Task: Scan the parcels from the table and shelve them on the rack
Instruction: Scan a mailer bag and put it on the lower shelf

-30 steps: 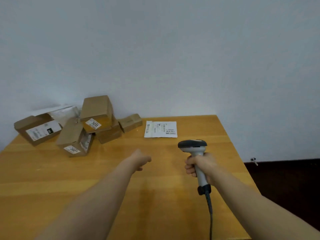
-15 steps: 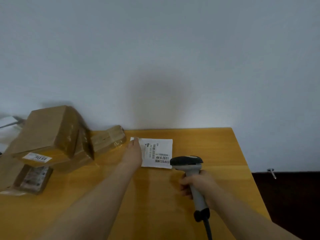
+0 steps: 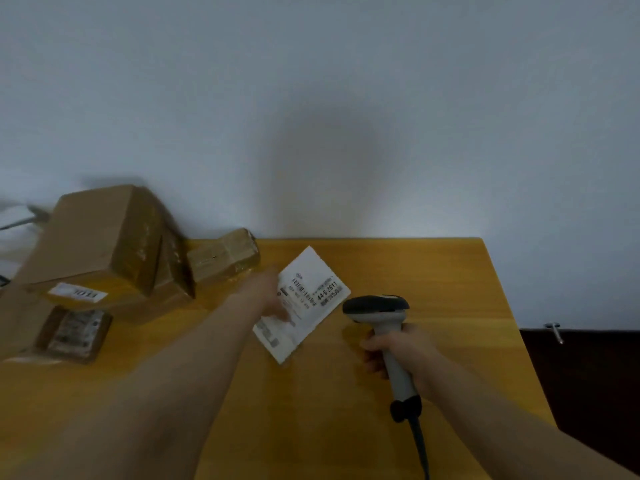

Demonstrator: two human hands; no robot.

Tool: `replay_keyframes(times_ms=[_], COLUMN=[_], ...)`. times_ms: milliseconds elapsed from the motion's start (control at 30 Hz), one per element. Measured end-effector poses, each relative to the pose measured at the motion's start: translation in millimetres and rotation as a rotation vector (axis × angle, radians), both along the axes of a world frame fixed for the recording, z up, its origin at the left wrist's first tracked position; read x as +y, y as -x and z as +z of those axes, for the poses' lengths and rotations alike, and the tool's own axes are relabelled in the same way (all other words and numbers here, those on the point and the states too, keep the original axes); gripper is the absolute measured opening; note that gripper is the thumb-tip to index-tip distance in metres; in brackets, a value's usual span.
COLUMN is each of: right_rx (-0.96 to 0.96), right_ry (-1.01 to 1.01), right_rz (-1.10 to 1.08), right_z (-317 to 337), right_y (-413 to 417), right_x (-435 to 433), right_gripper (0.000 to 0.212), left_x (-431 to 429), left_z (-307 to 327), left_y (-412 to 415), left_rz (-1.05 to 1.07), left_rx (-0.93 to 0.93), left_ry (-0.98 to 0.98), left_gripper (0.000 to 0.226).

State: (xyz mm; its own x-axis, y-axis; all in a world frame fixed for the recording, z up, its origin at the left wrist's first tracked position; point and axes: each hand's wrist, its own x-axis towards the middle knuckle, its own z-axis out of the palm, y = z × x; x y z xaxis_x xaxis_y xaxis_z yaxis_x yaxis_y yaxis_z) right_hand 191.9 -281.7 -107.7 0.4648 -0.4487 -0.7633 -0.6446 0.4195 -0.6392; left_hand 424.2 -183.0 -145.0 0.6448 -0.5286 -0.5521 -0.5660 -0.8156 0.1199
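Though blurred, left hand (image 3: 268, 295) seemingly on parcel (image 3: 311, 303) "44-6-2611", grip unclear; right hand (image 3: 407, 355) around scanner (image 3: 377, 308)

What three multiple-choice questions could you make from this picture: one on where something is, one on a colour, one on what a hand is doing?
1. Where are the cardboard boxes?
A. On the floor
B. On the table's left side
C. Under the table

2. What colour is the envelope with the printed label?
A. Red
B. Black
C. White

3. What is the right hand doing?
A. Gripping the scanner's handle
B. Lying flat on the table
C. Lifting a box

Answers: 1 B, the boxes are piled at the left, by the wall; 2 C, its face is white with dark print; 3 A, the fingers curl round the handle.
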Motion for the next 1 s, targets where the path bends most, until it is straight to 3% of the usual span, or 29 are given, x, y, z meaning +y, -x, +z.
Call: replay_keyframes(times_ms=[67,133,333,400,500,733,1000], right_rx=[-0.022,-0.059,-0.207,-0.243,-0.292,-0.329,-0.343], right_ry=[0.019,0.034,0.058,0.071,0.104,0.188,0.249], right_rz=[0.001,0.019,0.073,0.095,0.147,0.218,0.296], right_z=[12,27,78,95,115,148,171], right_y=[1,2,7,7,7,8,7], right_x=[12,28,98,125,167,240,277], right_gripper=[0.008,0.008,0.025,0.025,0.017,0.013,0.023], left_x=[24,52,135,164,201,270,321], left_z=[10,20,61,75,92,127,135], left_y=[8,21,52,58,62,67,56], left_rz=[0.257,0.452,0.804,0.848,0.867,0.930,0.986], left_rx=[0.204,0.298,0.368,0.407,0.425,0.420,0.370], left_ry=[0.178,0.345,0.764,0.850,0.953,1.046,1.081], left_gripper=[0.040,0.020,0.025,0.033,0.016,0.012,0.027])
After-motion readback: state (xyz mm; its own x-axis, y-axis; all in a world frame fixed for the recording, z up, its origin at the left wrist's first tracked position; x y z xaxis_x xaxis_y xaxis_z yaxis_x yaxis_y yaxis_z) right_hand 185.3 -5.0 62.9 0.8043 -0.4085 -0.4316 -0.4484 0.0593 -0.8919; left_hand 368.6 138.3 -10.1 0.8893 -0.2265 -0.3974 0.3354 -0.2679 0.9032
